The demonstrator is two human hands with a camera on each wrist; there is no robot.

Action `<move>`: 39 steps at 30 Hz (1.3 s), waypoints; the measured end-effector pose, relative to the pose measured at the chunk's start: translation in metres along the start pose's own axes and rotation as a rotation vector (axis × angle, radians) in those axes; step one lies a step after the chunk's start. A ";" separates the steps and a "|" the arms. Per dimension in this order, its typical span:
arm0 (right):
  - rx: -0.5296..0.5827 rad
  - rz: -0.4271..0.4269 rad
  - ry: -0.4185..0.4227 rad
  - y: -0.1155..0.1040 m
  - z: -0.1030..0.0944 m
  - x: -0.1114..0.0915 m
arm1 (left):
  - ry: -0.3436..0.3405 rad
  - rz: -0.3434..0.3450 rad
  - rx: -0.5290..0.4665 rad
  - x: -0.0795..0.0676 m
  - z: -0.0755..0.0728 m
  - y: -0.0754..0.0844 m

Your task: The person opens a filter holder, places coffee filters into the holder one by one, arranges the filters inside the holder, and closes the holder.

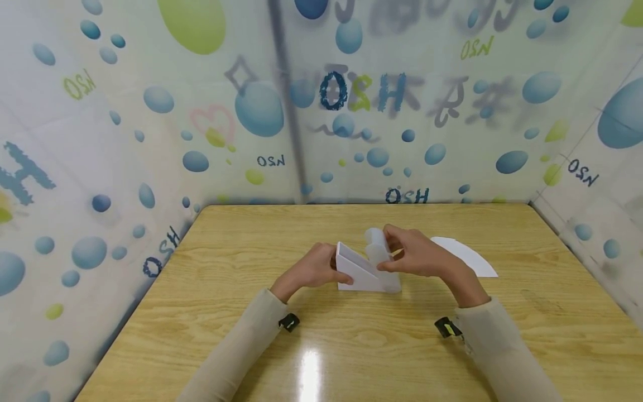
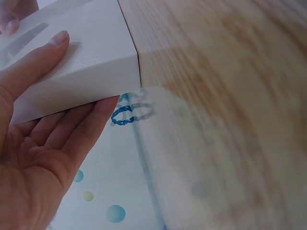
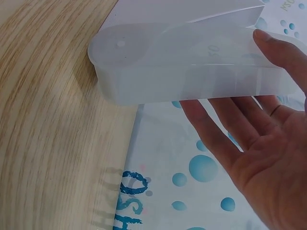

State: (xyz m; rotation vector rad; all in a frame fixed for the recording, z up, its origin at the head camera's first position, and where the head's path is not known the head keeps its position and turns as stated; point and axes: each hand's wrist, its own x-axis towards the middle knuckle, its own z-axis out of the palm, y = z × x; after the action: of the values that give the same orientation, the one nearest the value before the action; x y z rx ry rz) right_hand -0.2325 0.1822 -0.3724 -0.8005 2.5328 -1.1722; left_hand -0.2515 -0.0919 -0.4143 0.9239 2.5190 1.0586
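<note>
A white box-like holder with a slanted open top (image 1: 354,275) stands on the table in the head view. My left hand (image 1: 313,266) grips its left end, thumb on the near face and fingers behind, as the left wrist view shows on the holder's white wall (image 2: 103,36). Against the holder's right end is a translucent plastic case (image 1: 377,252) with rounded ends. My right hand (image 1: 421,254) holds this case between thumb and fingers; the right wrist view shows the case (image 3: 158,81) lengthwise beside the white holder. Whether the two are joined, I cannot tell.
A flat white sheet with a curved edge (image 1: 467,257) lies on the wooden table (image 1: 372,346), right of and behind my right hand. Printed cloth walls (image 1: 331,151) rise at the table's back and sides.
</note>
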 end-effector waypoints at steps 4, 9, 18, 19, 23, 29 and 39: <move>0.004 -0.003 -0.003 0.000 -0.001 -0.001 | 0.002 0.005 0.005 0.000 0.000 -0.001; 0.012 -0.009 0.000 0.002 -0.002 -0.002 | 0.004 0.009 0.004 0.000 0.000 -0.001; 0.013 -0.001 0.001 0.002 -0.004 -0.004 | 0.007 -0.001 0.007 0.000 0.001 -0.002; 0.012 0.001 0.002 0.002 -0.004 -0.004 | 0.008 -0.002 0.008 0.001 0.001 -0.002; 0.022 -0.002 -0.002 0.002 -0.005 -0.004 | 0.009 -0.004 0.010 0.001 0.001 -0.002; 0.027 -0.003 -0.006 0.002 -0.004 -0.005 | 0.006 -0.005 0.009 0.000 0.001 -0.002; 0.027 -0.003 -0.008 0.003 -0.005 -0.006 | 0.011 -0.012 0.016 0.000 0.001 0.000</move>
State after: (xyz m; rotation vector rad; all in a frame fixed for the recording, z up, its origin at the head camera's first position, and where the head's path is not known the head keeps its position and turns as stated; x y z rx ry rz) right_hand -0.2313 0.1902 -0.3717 -0.8017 2.5049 -1.1985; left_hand -0.2512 -0.0911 -0.4149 0.9091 2.5422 1.0436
